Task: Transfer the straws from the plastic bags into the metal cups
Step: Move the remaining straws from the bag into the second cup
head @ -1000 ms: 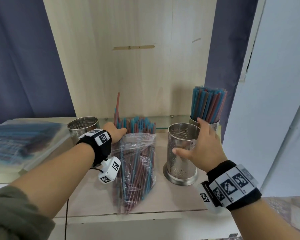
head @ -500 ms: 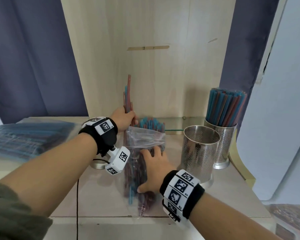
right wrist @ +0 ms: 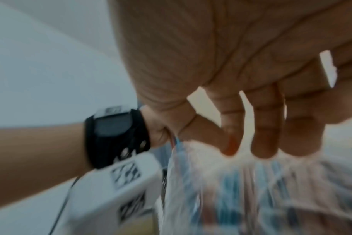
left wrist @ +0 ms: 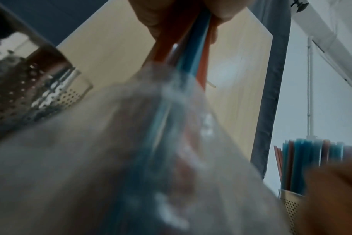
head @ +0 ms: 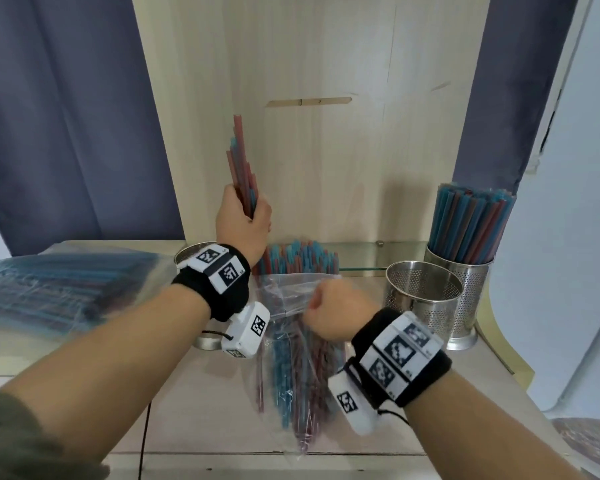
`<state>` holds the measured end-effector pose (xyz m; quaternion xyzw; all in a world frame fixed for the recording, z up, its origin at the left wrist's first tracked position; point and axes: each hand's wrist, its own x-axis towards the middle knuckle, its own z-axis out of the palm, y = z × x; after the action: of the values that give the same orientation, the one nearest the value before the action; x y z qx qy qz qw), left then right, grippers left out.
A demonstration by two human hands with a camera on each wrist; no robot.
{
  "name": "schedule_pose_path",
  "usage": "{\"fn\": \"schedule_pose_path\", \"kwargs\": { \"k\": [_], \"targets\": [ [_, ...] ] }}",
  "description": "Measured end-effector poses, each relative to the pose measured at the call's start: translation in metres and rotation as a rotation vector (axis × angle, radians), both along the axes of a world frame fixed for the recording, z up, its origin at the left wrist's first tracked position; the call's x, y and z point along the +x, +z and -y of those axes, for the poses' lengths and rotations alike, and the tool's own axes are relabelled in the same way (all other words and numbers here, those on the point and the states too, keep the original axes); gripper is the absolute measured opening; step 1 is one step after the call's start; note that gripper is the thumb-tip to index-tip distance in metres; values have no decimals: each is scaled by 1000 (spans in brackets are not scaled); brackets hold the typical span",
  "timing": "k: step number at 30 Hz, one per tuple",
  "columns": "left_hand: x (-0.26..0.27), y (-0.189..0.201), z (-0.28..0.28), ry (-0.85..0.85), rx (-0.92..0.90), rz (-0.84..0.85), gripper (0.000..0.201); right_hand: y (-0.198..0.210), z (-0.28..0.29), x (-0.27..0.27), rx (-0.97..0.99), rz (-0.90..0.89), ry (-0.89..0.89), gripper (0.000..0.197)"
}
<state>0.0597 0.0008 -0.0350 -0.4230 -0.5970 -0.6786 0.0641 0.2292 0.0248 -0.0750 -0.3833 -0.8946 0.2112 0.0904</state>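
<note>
Pale wood panelling backs a light shelf [head: 430, 410] flanked by dark blue curtains, and on it stands the open plastic bag [head: 291, 341], its mouth facing away from the person and red and blue straws poking out toward 12 o'clock. The left hand [head: 243, 220] is raised above the bag's mouth with fingers curled round a small bunch of straws [head: 241, 161], whose long axis stands nearly upright, tips leaning slightly toward 11 o'clock. Their lower ends appear to sit inside the bag, though the blurred left wrist view leaves that uncertain. The right hand [head: 329, 313] grips the bag's upper film in a fist, holding it down. An empty metal cup [head: 423, 296] stands at 3 o'clock from the bag, just beside the right hand, while a full cup [head: 465, 289] of straws sits behind it at about 2 o'clock. Another cup [head: 191, 251] is mostly hidden behind the left wrist, close at the left hand's 7 o'clock, so it is likely the nearer target for that hand. A second bag of straws [head: 59, 289] lies flat at 9 o'clock.
</note>
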Motion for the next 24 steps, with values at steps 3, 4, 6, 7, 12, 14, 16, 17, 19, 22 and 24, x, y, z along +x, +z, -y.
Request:
{"fn": "schedule_pose_path", "kwargs": {
  "k": [3, 4, 6, 7, 12, 14, 16, 17, 19, 22, 24],
  "targets": [
    [3, -14, 2, -9, 16, 18, 11, 9, -15, -6, -36, -157, -116, 57],
    [4, -19, 2, -1, 12, 18, 13, 5, -17, -9, -62, -111, -101, 75],
    [6, -30, 3, 6, -12, 22, 16, -8, -14, -14, -74, 25, -68, 104],
    [7, -38, 3, 4, -32, 37, 17, -15, -12, -16, -63, 51, -64, 110],
    [4, -65, 3, -75, -184, 146, 14, -32, -11, -18, 22, 47, -86, 104],
    [0, -69, 4, -129, -243, 158, 14, -30, -14, -16, 2, 72, -68, 94],
    [-3, -68, 8, -142, -270, 150, 15, -25, -20, -18, -35, 80, -56, 75],
    [-4, -68, 9, -135, -274, 142, 15, -22, -24, -20, -37, 54, -78, 64],
    [-6, -66, 13, -112, -275, 121, 18, -18, -34, -30, 8, -78, -184, 44],
    [-7, -66, 16, -99, -258, 93, 17, -14, -48, -44, 22, -261, -386, 32],
    [-6, -68, 16, -92, -243, 89, 15, -14, -55, -50, -4, -227, -440, 43]
  ]
}}
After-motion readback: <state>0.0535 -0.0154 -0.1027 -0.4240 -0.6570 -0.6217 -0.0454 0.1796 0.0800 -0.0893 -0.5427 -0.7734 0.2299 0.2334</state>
